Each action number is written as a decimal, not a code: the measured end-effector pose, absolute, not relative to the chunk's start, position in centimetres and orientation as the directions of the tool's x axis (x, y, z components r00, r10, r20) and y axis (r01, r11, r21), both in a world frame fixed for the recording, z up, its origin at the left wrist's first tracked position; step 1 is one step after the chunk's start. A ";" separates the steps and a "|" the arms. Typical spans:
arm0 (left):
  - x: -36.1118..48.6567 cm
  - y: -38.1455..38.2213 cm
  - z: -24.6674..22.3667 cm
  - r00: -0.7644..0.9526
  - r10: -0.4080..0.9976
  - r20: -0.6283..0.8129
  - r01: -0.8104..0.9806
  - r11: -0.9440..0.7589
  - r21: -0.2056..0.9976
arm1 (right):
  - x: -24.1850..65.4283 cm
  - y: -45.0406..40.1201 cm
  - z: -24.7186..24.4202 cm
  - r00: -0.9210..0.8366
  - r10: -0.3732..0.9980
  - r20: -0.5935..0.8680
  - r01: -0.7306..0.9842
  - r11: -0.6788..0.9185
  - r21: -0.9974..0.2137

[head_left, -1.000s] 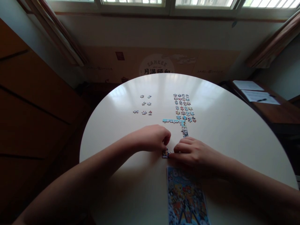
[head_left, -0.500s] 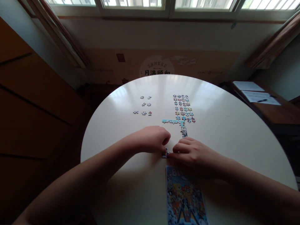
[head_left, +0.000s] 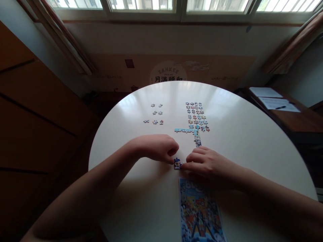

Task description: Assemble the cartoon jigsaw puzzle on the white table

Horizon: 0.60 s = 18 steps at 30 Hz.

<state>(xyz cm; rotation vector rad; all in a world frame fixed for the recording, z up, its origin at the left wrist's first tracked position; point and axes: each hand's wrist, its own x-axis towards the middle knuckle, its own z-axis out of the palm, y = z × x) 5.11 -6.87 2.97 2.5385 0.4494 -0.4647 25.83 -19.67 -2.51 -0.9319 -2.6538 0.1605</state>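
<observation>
A dark blue puzzle piece [head_left: 177,164] lies flat on the white table between my hands. My left hand [head_left: 161,148] has curled fingers, and its thumb tip is at the piece's left edge. My right hand [head_left: 203,161] rests on the table with its index fingertip at the piece's right side; its palm hides other pieces beneath. Beyond it, a joined blue strip [head_left: 185,130] meets a joined column [head_left: 197,139] that runs down toward my right hand. A picture sheet [head_left: 200,211] of colourful characters lies nearest me.
Rows of loose puzzle pieces [head_left: 195,112] stand behind the joined strip. Several more loose pieces [head_left: 157,113] lie at the back left. The round white table [head_left: 121,134] faces a wall with windows; a brown side table [head_left: 290,117] with papers is at right.
My left hand has shifted slightly left and uncovered more of the dark blue piece. My right hand has stayed nearly in place.
</observation>
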 end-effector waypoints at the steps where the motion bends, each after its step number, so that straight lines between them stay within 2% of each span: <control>1: 5.1 -7.1 3.1 0.889 0.220 -0.402 0.391 -0.821 0.416 | 25.8 -19.7 -2.4 -0.733 0.626 0.266 0.588 0.780 -0.215; 6: 5.4 -8.9 3.6 0.884 0.256 -0.392 0.392 -0.862 0.322 | 25.9 -19.8 -2.0 -0.731 0.622 0.281 0.584 0.783 -0.217; 10: 5.7 -9.4 3.8 0.877 0.270 -0.397 0.400 -0.868 0.295 | 26.7 -19.8 -1.8 -0.670 0.633 0.388 0.591 0.771 -0.237; 14: 5.7 -9.1 3.8 0.871 0.275 -0.407 0.416 -0.854 0.312 | 28.6 -19.5 -0.7 -0.495 0.695 0.522 0.605 0.707 -0.366; 18: 5.5 -8.8 3.6 0.867 0.276 -0.414 0.420 -0.852 0.312 | 30.8 -19.2 0.5 -0.312 0.805 0.505 0.633 0.572 -0.521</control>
